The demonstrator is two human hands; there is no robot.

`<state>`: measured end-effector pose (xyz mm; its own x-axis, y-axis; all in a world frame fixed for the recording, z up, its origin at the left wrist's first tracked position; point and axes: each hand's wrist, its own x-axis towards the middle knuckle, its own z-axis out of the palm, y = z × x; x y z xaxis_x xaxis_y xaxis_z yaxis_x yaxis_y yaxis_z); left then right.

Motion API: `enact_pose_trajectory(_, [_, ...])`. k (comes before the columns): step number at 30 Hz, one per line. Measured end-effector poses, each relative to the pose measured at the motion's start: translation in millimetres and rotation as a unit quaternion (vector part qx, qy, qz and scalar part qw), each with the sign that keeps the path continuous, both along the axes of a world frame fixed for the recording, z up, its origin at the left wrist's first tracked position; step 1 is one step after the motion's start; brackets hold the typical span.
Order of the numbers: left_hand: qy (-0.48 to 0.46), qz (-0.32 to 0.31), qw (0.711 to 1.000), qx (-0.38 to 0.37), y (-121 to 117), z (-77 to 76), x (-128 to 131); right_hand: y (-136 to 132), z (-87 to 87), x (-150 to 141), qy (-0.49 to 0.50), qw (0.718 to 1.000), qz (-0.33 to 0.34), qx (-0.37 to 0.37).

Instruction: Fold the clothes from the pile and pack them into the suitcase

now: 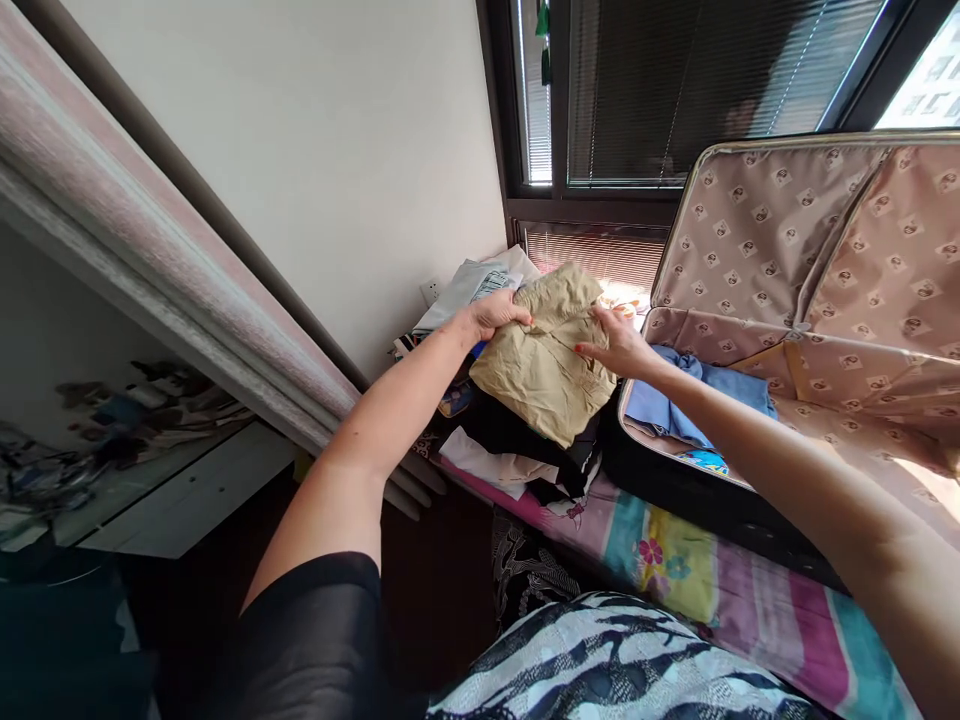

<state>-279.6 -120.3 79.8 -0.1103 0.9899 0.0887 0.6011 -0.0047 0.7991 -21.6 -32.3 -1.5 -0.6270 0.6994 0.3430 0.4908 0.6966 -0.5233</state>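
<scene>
A folded tan garment (544, 365) lies on top of a pile of dark and pale clothes (517, 450) on the bed. My left hand (495, 312) grips its upper left edge, fingers curled over the cloth. My right hand (616, 342) pinches the garment's right side, thumb and fingers closed on the fabric. An open suitcase (795, 260) with a beige patterned lining stands just right of the pile, its lid raised. Blue clothes (675, 400) lie inside it.
A striped, flowered bedsheet (720, 580) covers the bed under the suitcase. White bags and papers (469, 290) are stacked against the wall behind the pile. A window with dark blinds (675, 90) is at the back. A mirrored wardrobe door (150, 300) stands on the left.
</scene>
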Motion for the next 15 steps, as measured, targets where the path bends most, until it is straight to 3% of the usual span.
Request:
enact_pose_trajectory(2, [0.013, 0.006, 0.999, 0.029, -7, 37.6, 5, 6, 18.9, 5, 0.069, 0.998, 0.000, -0.010])
enact_pose_trajectory(5, [0.164, 0.005, 0.979, 0.120, -25, 101.3, 25, 12, 44.5, 6, 0.160, 0.987, 0.019, -0.014])
enact_pose_trajectory(7, [0.311, 0.035, 0.935, 0.166, -41, 135.4, 43, 13, 59.9, 8, 0.198, 0.979, 0.026, 0.033])
enact_pose_trajectory(9, [0.439, 0.084, 0.872, 0.201, -58, 150.5, 61, 12, 71.8, 12, 0.217, 0.971, 0.022, 0.101])
enact_pose_trajectory(10, [0.482, 0.098, 0.844, 0.213, -65, 148.3, 69, 9, 75.2, 16, 0.219, 0.967, 0.016, 0.128])
enact_pose_trajectory(12, [0.528, 0.085, 0.816, 0.218, -77, 122.7, 81, 0, 74.0, 26, 0.212, 0.963, -0.010, 0.166])
enact_pose_trajectory(15, [0.535, 0.017, 0.823, 0.191, -91, 41.2, 90, -26, 47.0, 41, 0.142, 0.965, -0.054, 0.216])
